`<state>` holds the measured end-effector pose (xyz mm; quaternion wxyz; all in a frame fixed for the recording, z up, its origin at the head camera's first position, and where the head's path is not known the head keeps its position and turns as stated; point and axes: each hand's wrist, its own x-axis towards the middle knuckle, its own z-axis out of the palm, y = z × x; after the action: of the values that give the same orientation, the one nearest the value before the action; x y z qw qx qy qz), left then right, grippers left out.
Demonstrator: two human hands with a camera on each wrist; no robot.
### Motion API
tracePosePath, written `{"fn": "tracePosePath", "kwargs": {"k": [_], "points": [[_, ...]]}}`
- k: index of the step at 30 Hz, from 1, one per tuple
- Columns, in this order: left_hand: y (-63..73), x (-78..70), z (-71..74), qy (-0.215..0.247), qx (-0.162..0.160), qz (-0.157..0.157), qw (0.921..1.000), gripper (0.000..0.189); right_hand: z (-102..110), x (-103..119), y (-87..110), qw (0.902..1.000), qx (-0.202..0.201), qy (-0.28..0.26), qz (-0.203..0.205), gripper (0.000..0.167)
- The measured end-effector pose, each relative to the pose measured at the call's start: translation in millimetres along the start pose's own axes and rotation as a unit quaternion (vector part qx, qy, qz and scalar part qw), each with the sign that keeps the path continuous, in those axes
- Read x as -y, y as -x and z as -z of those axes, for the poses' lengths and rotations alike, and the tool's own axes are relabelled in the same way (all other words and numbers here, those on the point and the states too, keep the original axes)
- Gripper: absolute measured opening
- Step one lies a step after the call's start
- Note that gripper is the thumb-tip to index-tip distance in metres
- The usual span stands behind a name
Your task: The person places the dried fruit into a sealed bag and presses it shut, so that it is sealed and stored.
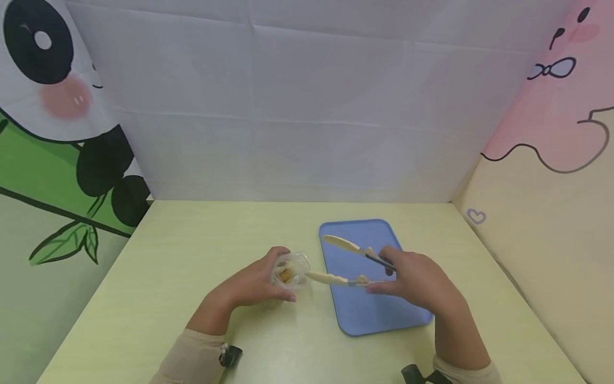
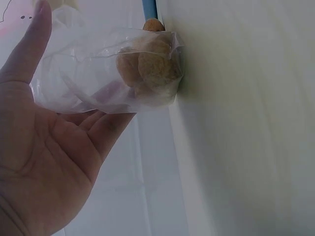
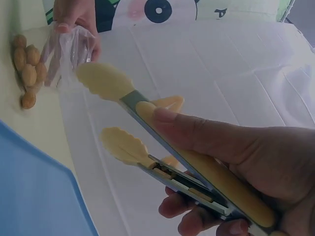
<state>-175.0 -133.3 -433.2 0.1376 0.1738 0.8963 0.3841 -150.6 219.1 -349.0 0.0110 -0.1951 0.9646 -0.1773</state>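
Note:
My left hand (image 1: 256,280) holds a clear plastic bag (image 2: 83,73) round its mouth, thumb on one side and fingers on the other. Several brown walnuts (image 2: 160,69) lie in the bottom of the bag, down at the table surface. In my right hand (image 1: 422,280) is a pair of tongs (image 3: 106,81) with cream scalloped tips and metal arms. The tongs' arms are spread, with nothing between the tips. Their tips point left toward the bag's mouth, and the lower one comes right to its edge in the head view.
A blue tray (image 1: 374,314) lies on the pale yellow table (image 1: 230,229), below my right hand and the tongs. A white sheet (image 1: 307,106) stands behind the table. Walls with cartoon drawings flank it on the left and right.

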Motion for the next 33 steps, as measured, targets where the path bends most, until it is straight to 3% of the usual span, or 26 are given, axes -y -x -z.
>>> {"fn": "tracePosePath", "kwargs": {"k": [5,11,18,26,30,33], "points": [[-0.1,1.1,1.1,0.004,-0.005,0.002,1.0000,0.104,2.9,-5.3,0.4,0.9995,0.031,-0.012,-0.005,0.051],[-0.4,-1.7,1.9,0.009,0.002,0.000,1.0000,0.108,8.8,-20.9,1.6,0.9980,0.032,-0.025,-0.049,0.066],[-1.2,-2.9,1.6,0.002,0.003,0.003,1.0000,0.109,16.4,-61.4,3.2,0.9945,0.013,-0.021,-0.102,0.072],[-1.7,0.7,1.1,-0.004,0.000,-0.002,1.0000,0.108,13.6,-123.9,6.4,0.9780,0.028,-0.027,-0.205,0.091],[-1.0,1.5,2.1,-0.003,-0.002,-0.001,1.0000,0.108,7.5,-146.3,5.5,0.9707,0.041,-0.018,-0.236,0.105],[-1.1,1.8,3.3,-0.005,-0.006,-0.001,1.0000,0.106,3.6,-158.0,3.9,0.9673,0.034,-0.016,-0.251,0.105]]}}
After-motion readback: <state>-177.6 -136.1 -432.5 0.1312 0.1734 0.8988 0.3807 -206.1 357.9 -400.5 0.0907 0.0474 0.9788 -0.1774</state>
